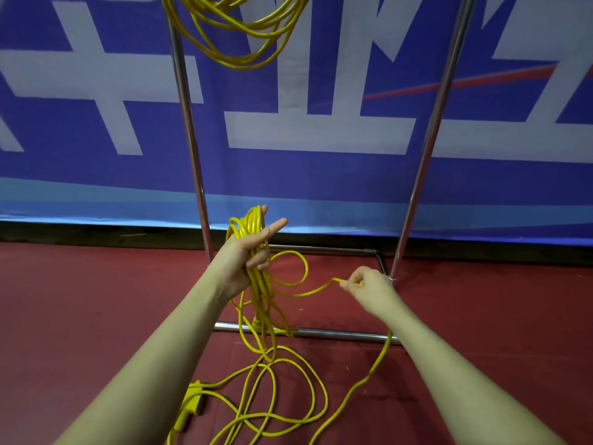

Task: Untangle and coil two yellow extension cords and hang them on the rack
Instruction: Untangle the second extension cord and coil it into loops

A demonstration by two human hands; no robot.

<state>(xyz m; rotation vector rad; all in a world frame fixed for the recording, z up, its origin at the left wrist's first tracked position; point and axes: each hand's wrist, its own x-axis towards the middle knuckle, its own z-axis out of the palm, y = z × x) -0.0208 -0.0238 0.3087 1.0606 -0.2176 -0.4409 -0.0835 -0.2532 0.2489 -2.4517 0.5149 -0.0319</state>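
A: status on cords?
B: 1st cord (237, 30) coiled, hanging at top of rack (187, 123), far left. 2nd cord (282, 374) half done.
A: hands?
B: L hand (244, 255) grips coil bundle (253, 226) near left post, index finger sticking out straight. R hand (369, 284) pinches a strand to the right, just beside right post base.
A: rest of it?
B: loose loops on red floor (96, 300) near me, over rack's base bar. Socket block (192, 403) near left. Blue banner (321, 175) behind.

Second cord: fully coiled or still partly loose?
Partly coiled. Left hand holds a bundle of loops; right hand pinches the second cord, which trails loose on the floor.
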